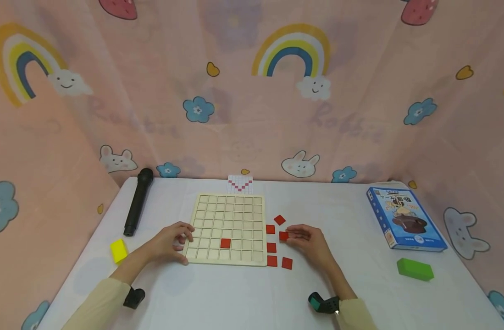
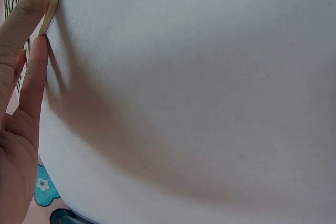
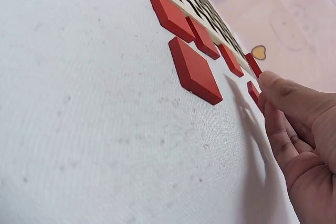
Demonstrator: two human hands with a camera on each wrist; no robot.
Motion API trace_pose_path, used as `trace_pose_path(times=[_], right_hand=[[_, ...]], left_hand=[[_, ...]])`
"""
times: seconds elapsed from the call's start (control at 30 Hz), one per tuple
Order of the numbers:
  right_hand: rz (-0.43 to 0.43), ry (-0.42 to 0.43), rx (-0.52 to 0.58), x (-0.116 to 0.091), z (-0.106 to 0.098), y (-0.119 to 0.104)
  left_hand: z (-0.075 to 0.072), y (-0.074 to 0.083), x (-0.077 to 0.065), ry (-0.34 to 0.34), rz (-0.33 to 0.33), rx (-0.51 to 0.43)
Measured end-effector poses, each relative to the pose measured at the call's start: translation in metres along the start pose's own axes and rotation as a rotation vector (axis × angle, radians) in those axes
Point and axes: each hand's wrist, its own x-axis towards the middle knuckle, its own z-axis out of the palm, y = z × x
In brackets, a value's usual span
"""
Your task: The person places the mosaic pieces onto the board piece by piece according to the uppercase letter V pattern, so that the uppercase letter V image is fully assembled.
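A pale wooden grid board (image 1: pixel 231 215) lies in the middle of the table, with one red square tile (image 1: pixel 225 243) in a lower cell. My left hand (image 1: pixel 171 240) holds the board's left side, curved fingers over the edge and thumb at the near corner; the left wrist view shows fingertips on its rim (image 2: pixel 51 11). To the right of the board, my right hand (image 1: pixel 311 243) pinches another red tile (image 3: pixel 253 65) between thumb and fingertips, lifted above the cloth. Several loose red tiles (image 3: pixel 195 71) lie beside the board's right edge, close to that hand.
Behind the board is a small card (image 1: pixel 240 184) with a red V-like pattern on a grid. A black microphone-like object (image 1: pixel 139 201) and a yellow block (image 1: pixel 119 251) lie at left. On the right are a blue box (image 1: pixel 406 218) and a green block (image 1: pixel 415 269).
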Motion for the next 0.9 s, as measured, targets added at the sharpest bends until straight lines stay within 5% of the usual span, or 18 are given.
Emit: trace_pose_path(times=[0.9], right_hand=[[-0.028, 0.016, 0.115, 0.009, 0.047, -0.032]], left_hand=[[-0.001, 0.000, 0.000, 0.000, 0.012, -0.026]])
